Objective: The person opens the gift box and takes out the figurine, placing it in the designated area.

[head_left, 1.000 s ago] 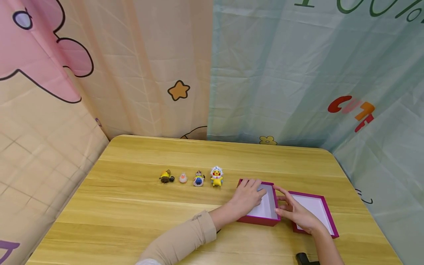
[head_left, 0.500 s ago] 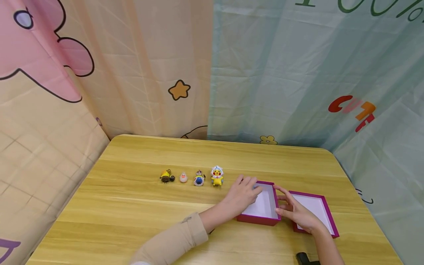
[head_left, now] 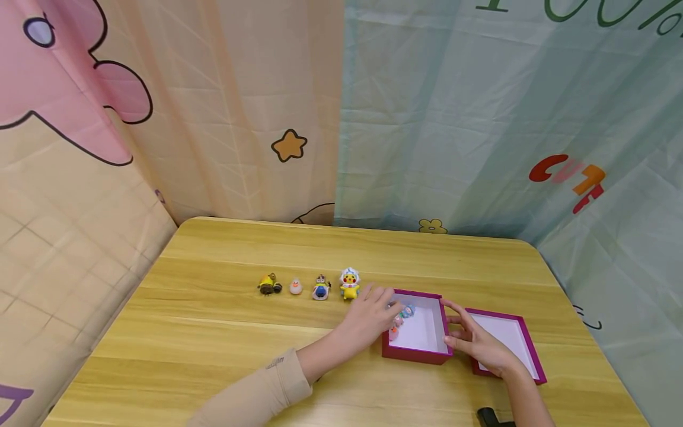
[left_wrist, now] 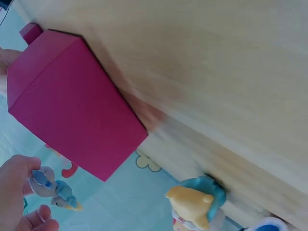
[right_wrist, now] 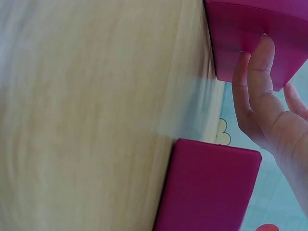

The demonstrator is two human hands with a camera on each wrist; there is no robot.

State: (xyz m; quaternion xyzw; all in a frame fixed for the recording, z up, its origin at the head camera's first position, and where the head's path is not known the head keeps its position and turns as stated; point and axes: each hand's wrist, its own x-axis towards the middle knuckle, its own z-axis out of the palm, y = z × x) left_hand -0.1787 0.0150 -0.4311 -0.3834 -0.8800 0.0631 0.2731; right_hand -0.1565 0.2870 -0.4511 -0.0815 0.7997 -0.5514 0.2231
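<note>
In the head view, my left hand is above the left wall of the magenta box. The left wrist view shows its thumb and fingers pinching a small grey and light-blue figurine. A small blue figurine and a pink one lie inside the box near its left side, partly behind the fingers. My right hand touches the box's right outer wall with extended fingertips, as the right wrist view also shows.
Left of the box stand a yellow figure with a white hood, a blue figure, a small pale duck and a yellow-and-brown figure. The box lid lies inside-up at right. A black object sits at the near edge.
My left hand has moved left, from over the box's interior to its left wall, uncovering figurines inside. My right hand stays against the box.
</note>
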